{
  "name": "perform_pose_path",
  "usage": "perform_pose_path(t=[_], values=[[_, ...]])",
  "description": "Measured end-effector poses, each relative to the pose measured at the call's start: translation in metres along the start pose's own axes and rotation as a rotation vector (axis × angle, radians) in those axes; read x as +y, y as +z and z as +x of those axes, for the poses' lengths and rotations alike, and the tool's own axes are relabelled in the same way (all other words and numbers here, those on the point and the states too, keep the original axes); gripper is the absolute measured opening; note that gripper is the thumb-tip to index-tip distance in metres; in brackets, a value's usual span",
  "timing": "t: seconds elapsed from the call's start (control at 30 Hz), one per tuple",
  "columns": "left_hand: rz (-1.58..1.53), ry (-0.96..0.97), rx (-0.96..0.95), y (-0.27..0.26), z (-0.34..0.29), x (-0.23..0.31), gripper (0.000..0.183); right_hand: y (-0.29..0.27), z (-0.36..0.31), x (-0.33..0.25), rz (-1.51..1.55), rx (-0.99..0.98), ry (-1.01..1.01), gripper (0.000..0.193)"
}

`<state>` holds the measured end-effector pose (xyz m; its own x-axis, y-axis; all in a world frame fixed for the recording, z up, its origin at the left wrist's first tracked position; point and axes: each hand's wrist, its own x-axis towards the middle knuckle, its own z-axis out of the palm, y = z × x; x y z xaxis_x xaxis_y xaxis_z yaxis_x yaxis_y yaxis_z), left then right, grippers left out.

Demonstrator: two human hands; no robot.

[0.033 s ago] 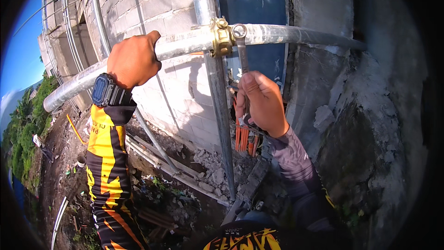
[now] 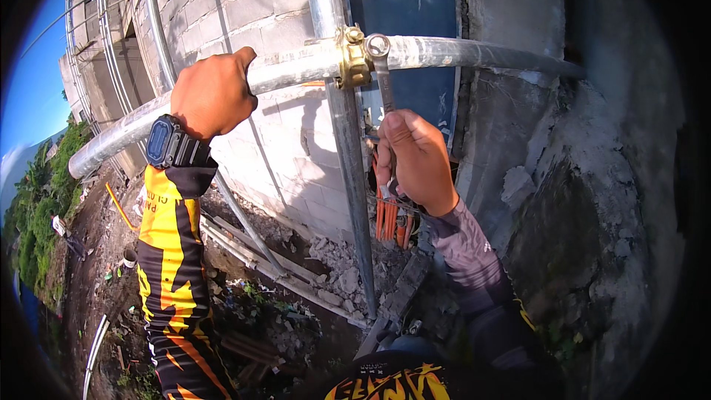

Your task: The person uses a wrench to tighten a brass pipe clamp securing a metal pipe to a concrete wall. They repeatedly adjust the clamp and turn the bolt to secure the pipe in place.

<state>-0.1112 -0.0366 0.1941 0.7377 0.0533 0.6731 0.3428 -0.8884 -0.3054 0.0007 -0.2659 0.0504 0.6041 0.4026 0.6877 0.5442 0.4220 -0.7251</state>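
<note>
A brassy scaffold clamp [image 2: 351, 67] joins a horizontal metal pipe [image 2: 437, 54] to an upright metal pipe [image 2: 346, 133]. My right hand [image 2: 419, 163] is closed round the lower part of a combination wrench [image 2: 385, 87]. The wrench stands nearly vertical, its ring end at the right side of the clamp; whether it sits fully on a nut there I cannot tell. To the left of the clamp, my left hand [image 2: 215, 95], with a dark watch [image 2: 172, 142] at its wrist, is wrapped over the horizontal pipe.
A block wall [image 2: 259, 11] and a blue panel [image 2: 406, 7] stand behind the pipes. Orange tubes [image 2: 385, 218] rise from rubble [image 2: 341, 270] below. Rough concrete [image 2: 585, 178] is at the right. Another person [image 2: 67, 235] is far off at the left, on lower ground.
The ring end of the wrench and my right hand have shifted slightly left and up. My left hand stays on the pipe.
</note>
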Motion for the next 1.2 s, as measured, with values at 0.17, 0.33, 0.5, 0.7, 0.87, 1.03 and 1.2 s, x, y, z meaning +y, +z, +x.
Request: perform_pose_path(t=[0.17, 0.33, 0.5, 0.7, 0.87, 1.03, 1.2], values=[[-0.023, 0.011, 0.043, 0.002, -0.002, -0.001, 0.043, -0.004, -0.022, 0.05, 0.104, 0.135, -0.154, 0.036], [-0.029, -0.006, 0.0, 0.0, 0.002, 0.003, 0.044, -0.033, -0.063, 0.099, 0.381, 0.198, 0.488, 0.032], [-0.093, 0.007, -0.008, -0.008, 0.004, 0.018, 0.064, -0.057, -0.03, 0.138, 0.547, -0.035, 0.296, 0.035], [-0.378, 0.196, 0.124, 0.009, 0.022, 0.064, 0.104, -0.06, 0.05, 0.171, 0.463, -0.2, 0.031, 0.036], [-0.149, 0.124, 0.112, 0.006, 0.043, 0.089, 0.104, -0.062, 0.095, 0.19, 0.549, -0.42, 0.085, 0.029], [-0.12, 0.141, 0.186, 0.001, 0.047, 0.094, 0.091, -0.042, 0.129, 0.232, 0.836, -0.455, -0.025, 0.03], [-0.085, 0.094, 0.142, 0.0, 0.044, 0.095, 0.094, -0.014, 0.158, 0.238, 0.944, -0.825, 0.402, 0.034]])
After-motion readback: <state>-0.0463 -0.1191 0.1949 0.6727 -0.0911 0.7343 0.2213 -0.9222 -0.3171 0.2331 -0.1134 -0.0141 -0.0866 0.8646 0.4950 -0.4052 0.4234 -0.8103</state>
